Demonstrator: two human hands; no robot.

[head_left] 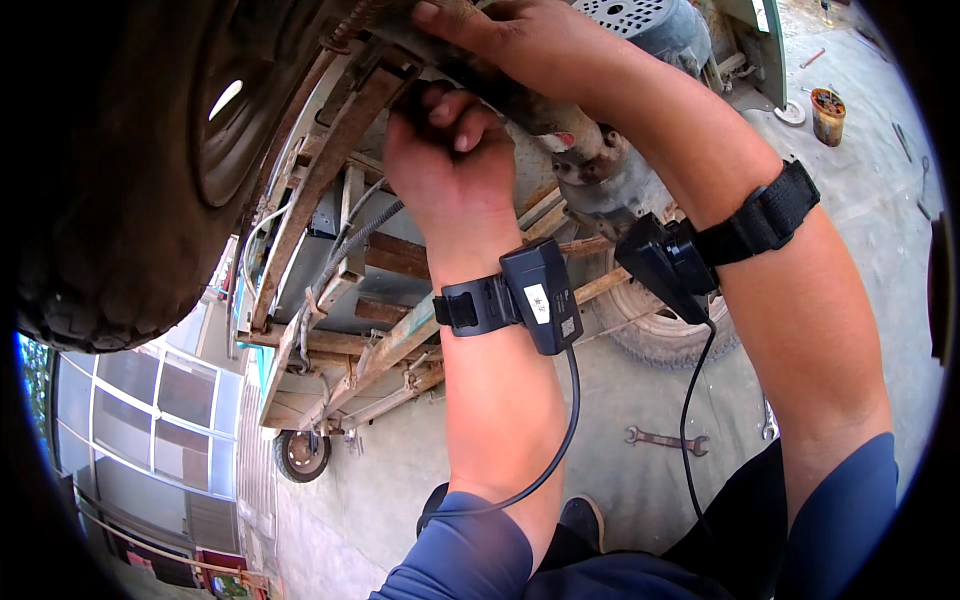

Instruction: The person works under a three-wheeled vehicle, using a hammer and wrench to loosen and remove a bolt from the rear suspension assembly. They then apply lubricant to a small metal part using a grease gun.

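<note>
Looking down at a grimy vehicle underside, with a dark axle tube slanting across the top between a big tyre and a grey motor. Have the right hand laid over that tube, thumb out to the left, right up at the top edge of view. Have the left hand just below, fingers curled in toward the palm, tucked between the tube and a rusty frame rail. Can't honestly tell about a grip in either case, with fingertips lost in shadow or cut off up there. Pretty snug on that side, boxed in by tyre, rail and tube. More elbow room lower down, thanks to a wide gap between the forearms with grey floor in it. Also wearing a black box on the left wrist and another black unit on the right, fairly close together. Down on the floor, can see a double-ended wrench between the forearms, plus a brown pot off toward the right edge.
</note>
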